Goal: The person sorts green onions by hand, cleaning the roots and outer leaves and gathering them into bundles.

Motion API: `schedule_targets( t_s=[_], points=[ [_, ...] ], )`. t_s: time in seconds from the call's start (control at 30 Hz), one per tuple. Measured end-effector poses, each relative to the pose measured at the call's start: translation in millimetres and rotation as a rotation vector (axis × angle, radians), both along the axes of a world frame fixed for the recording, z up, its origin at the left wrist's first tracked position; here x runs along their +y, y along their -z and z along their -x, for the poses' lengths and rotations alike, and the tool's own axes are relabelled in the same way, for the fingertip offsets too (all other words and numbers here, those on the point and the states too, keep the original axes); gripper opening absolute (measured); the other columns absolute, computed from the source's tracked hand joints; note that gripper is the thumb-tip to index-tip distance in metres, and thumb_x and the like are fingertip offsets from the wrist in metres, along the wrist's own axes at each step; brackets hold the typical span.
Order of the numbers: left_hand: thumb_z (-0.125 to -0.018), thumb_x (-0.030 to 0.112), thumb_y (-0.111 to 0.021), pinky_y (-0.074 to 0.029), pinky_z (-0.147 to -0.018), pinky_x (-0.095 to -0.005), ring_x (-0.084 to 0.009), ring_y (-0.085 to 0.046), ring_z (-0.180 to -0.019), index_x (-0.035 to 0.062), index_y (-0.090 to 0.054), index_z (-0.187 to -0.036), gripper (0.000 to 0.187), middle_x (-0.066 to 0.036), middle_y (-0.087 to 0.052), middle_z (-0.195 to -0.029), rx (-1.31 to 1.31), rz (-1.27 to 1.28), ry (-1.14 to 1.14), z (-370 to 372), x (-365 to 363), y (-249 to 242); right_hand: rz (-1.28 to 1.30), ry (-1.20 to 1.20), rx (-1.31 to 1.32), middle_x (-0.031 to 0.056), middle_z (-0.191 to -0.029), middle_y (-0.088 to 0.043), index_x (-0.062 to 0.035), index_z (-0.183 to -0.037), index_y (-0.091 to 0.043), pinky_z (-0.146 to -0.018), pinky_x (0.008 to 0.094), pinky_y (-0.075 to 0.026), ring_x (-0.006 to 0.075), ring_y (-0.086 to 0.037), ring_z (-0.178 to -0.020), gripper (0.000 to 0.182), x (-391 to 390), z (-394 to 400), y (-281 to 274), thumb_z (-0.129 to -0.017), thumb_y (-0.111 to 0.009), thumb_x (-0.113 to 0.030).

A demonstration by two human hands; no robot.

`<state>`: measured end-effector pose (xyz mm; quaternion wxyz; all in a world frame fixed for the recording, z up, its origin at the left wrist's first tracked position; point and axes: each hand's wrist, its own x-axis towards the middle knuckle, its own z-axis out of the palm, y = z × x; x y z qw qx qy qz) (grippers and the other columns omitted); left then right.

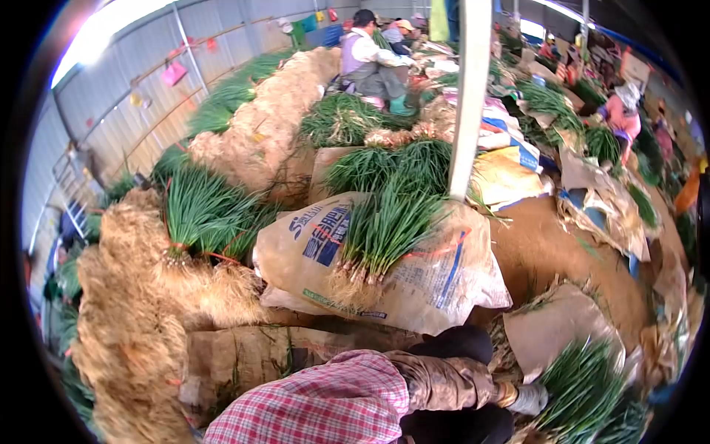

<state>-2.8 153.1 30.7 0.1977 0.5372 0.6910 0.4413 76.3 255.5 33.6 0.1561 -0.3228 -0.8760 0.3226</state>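
My left hand (529,399), in a grey glove, reaches across to the lower right, at the edge of a pile of long green onions (584,388). Its fingers are too small and blurred to make out. A red plaid sleeve and a brown sleeve cover dress that arm. My right hand is not in view. At the centre, a bunch of green onions (388,229) lies on a printed sack (296,259), roots toward me. More tied bunches (200,211) rest left of it, beside a heap of pale roots (133,296).
A white post (470,96) stands beyond the sack. A person (366,59) sits among onions farther back, and another person in pink (621,115) is at the right. A flattened sack (562,325) lies near the right-hand pile. My dark-clad knees (458,344) are below the printed sack.
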Motion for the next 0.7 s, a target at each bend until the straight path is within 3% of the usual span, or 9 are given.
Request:
schedule_targets(
  t_s=[0.1,0.17,0.23,0.27,0.43,0.53,0.57,0.63,0.7],
  points=[
    [-0.074,0.018,-0.058,-0.044,-0.053,-0.0410,-0.0275,-0.061,-0.067,0.0132,-0.062,-0.069,0.008,-0.008,-0.060,-0.066,0.007,-0.039,0.083,-18,11,9,0.040,-0.003,-0.025,0.0068,-0.065,-0.059,-0.0058,-0.107,-0.061,-0.049,0.0300,-0.045,0.0135,-0.054,-0.054,0.022,-12,1,-8,-0.087,-0.058,-0.014],
    [-0.073,0.020,-0.060,-0.044,-0.049,-0.0431,-0.0293,-0.063,-0.065,0.0140,-0.064,-0.068,0.009,-0.009,-0.062,-0.064,0.281,-0.105,0.148,-25,35,39,0.063,-0.006,-0.040,0.0068,-0.066,-0.059,-0.0057,-0.107,-0.061,-0.050,0.0300,-0.045,0.0136,-0.054,-0.055,0.022,-15,2,-9,-0.087,-0.059,-0.014],
    [-0.073,0.019,-0.060,-0.044,-0.049,-0.0437,-0.0295,-0.063,-0.066,0.0149,-0.064,-0.068,0.008,-0.009,-0.062,-0.064,0.838,-0.173,0.182,-28,90,98,0.075,-0.009,-0.044,0.0069,-0.067,-0.059,-0.0056,-0.107,-0.061,-0.050,0.0300,-0.045,0.0137,-0.054,-0.056,0.022,-18,-1,-13,-0.087,-0.059,-0.014],
    [-0.073,0.018,-0.060,-0.042,-0.046,-0.0449,-0.0275,-0.064,-0.065,0.0146,-0.066,-0.070,0.008,-0.007,-0.063,-0.065,0.894,-0.105,0.256,-26,84,87,0.082,-0.011,-0.041,0.0069,-0.067,-0.059,-0.0056,-0.107,-0.061,-0.051,0.0300,-0.045,0.0137,-0.054,-0.056,0.022,-20,-2,-15,-0.087,-0.059,-0.014],
    [-0.069,0.019,-0.064,-0.049,-0.051,-0.0414,-0.0218,-0.064,-0.066,0.0128,-0.071,-0.076,0.011,-0.002,-0.065,-0.069,0.365,0.115,-0.060,-24,38,40,0.102,-0.016,-0.033,0.0069,-0.069,-0.060,-0.0053,-0.107,-0.061,-0.053,0.0301,-0.045,0.0140,-0.055,-0.058,0.022,-27,-3,-23,-0.086,-0.059,-0.014],
    [-0.064,0.010,-0.060,-0.042,-0.053,-0.0355,-0.0250,-0.053,-0.056,0.0058,-0.062,-0.069,0.007,-0.010,-0.055,-0.057,0.593,0.177,0.086,-26,55,65,0.105,-0.022,-0.019,0.0070,-0.070,-0.060,-0.0052,-0.107,-0.061,-0.054,0.0301,-0.046,0.0142,-0.055,-0.059,0.022,-28,-8,-27,-0.086,-0.060,-0.014],
    [-0.069,0.023,-0.067,-0.046,-0.049,-0.0383,-0.0218,-0.062,-0.063,0.0104,-0.070,-0.073,0.014,-0.001,-0.065,-0.072,0.981,0.032,0.094,-17,28,18,0.109,-0.019,-0.009,0.0070,-0.071,-0.061,-0.0051,-0.107,-0.061,-0.054,0.0301,-0.046,0.0142,-0.056,-0.059,0.022,-29,-7,-30,-0.086,-0.060,-0.014],
    [-0.069,0.024,-0.067,-0.046,-0.051,-0.0371,-0.0220,-0.061,-0.060,0.0120,-0.068,-0.072,0.013,-0.002,-0.064,-0.070,0.400,-0.004,-0.038,-19,47,51,0.121,-0.010,-0.014,0.0070,-0.071,-0.061,-0.0050,-0.106,-0.062,-0.055,0.0301,-0.046,0.0143,-0.056,-0.060,0.023,-30,-14,-32,-0.086,-0.060,-0.014],
    [-0.070,0.024,-0.066,-0.046,-0.051,-0.0357,-0.0220,-0.060,-0.059,0.0127,-0.067,-0.071,0.012,-0.002,-0.063,-0.068,-0.189,-0.021,-0.077,-28,31,22,0.127,0.000,-0.008,0.0071,-0.072,-0.061,-0.0049,-0.106,-0.062,-0.055,0.0301,-0.046,0.0144,-0.056,-0.061,0.023,-28,-22,-34,-0.086,-0.060,-0.014]
  ],
)
